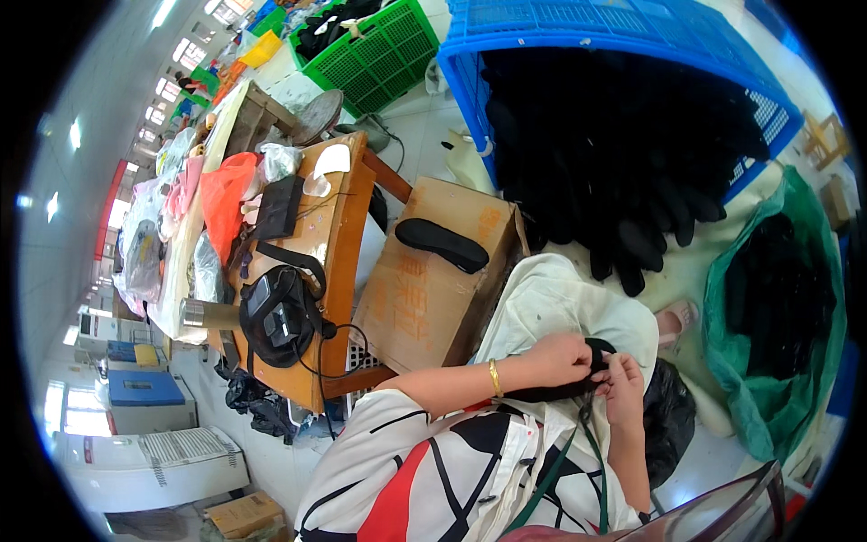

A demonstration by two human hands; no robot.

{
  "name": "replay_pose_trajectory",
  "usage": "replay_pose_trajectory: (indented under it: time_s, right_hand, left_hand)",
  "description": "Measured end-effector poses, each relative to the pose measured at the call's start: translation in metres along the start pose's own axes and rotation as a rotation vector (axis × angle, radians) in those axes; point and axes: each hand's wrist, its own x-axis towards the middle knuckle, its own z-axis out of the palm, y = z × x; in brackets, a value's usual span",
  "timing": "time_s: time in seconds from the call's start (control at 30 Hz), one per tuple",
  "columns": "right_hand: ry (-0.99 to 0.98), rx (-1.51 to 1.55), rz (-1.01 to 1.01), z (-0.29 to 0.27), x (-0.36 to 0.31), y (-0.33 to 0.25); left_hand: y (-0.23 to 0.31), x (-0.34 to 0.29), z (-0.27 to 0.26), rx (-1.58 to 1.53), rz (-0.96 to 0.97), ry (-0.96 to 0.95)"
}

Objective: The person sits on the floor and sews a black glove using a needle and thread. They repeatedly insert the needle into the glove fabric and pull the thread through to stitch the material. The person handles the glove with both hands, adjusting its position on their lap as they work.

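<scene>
My left hand (562,359), with a gold bracelet at the wrist, pinches a black shoe insole (553,392) over my lap. My right hand (621,387) closes its fingertips on the same insole near its end, close beside the left. Part of the insole is hidden behind my left hand and forearm. Another black insole (442,245) lies flat on a brown cardboard box (397,312) to the left of my knee.
A tipped blue crate (578,41) spills black insoles (623,154) ahead. At right stands a green sack (722,361) with black pieces inside. A wooden table (339,226) at left carries a black bag (280,316) and cable. A green crate (375,63) stands beyond.
</scene>
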Motion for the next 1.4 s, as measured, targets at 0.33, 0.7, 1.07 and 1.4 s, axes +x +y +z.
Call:
replay_pose_trajectory:
  time_s: [0.33, 0.7, 1.07, 1.4]
  right_hand:
    - [0.162, 0.390, -0.190, -0.082, 0.013, -0.043]
    - [0.415, 0.033, -0.602, -0.102, 0.011, -0.043]
    - [0.092, -0.923, -0.460, -0.011, 0.029, -0.021]
    - [0.147, -1.032, -0.831, 0.052, 0.008, -0.047]
  left_hand:
    - [-0.006, -0.011, 0.006, 0.201, -0.157, -0.042]
    - [0.011, -0.020, 0.008, 0.268, -0.296, -0.131]
    - [0.017, -0.026, -0.007, 0.175, 0.017, 0.161]
    - [0.018, -0.015, -0.032, -0.579, -0.286, 0.312]
